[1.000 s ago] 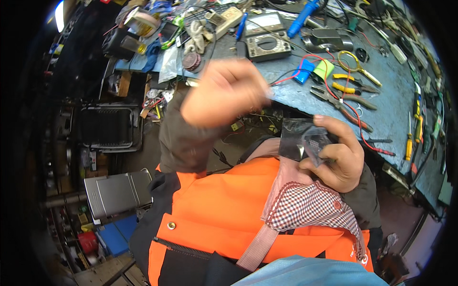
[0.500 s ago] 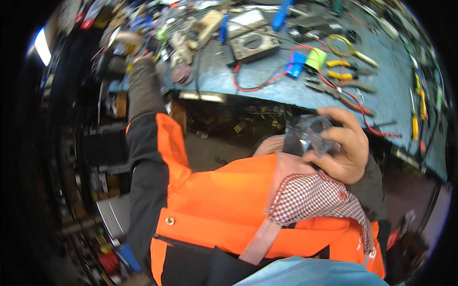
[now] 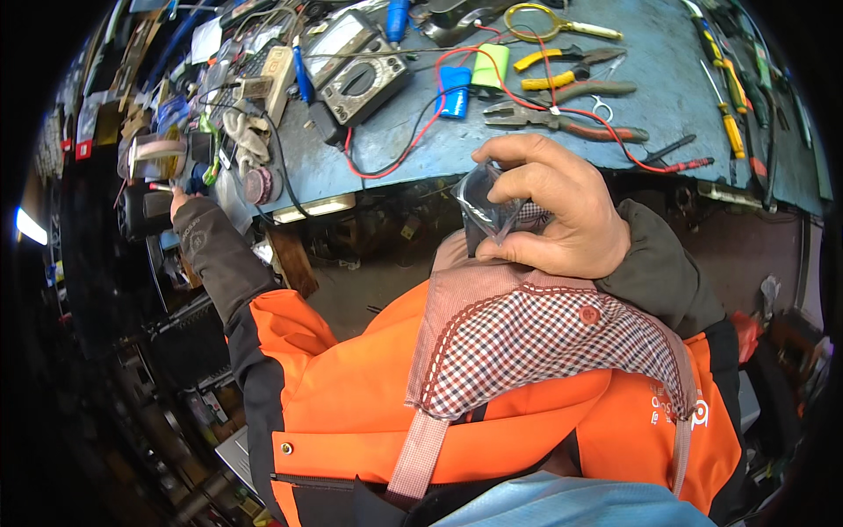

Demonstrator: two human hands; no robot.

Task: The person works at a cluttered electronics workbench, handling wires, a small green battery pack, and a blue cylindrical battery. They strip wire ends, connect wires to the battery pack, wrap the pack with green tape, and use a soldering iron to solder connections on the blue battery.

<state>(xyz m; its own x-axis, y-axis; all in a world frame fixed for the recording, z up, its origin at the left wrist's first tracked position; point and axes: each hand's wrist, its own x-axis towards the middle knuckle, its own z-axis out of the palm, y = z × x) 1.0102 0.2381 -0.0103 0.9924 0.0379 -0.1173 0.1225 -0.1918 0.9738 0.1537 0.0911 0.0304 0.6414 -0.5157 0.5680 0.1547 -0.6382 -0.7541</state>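
Right hand (image 3: 562,211) pinching clear plastic bag (image 3: 487,200); left hand (image 3: 178,204) outstretched, grip hidden.

**A crowded blue workbench in a dim workshop**

We see a blue workbench (image 3: 667,97) strewn with pliers (image 3: 562,119), screwdrivers (image 3: 724,110) and a meter (image 3: 360,75). Beneath its edge lies dark shadow. A bright lamp (image 3: 28,227) glows at far left beside cluttered shelves (image 3: 79,132).
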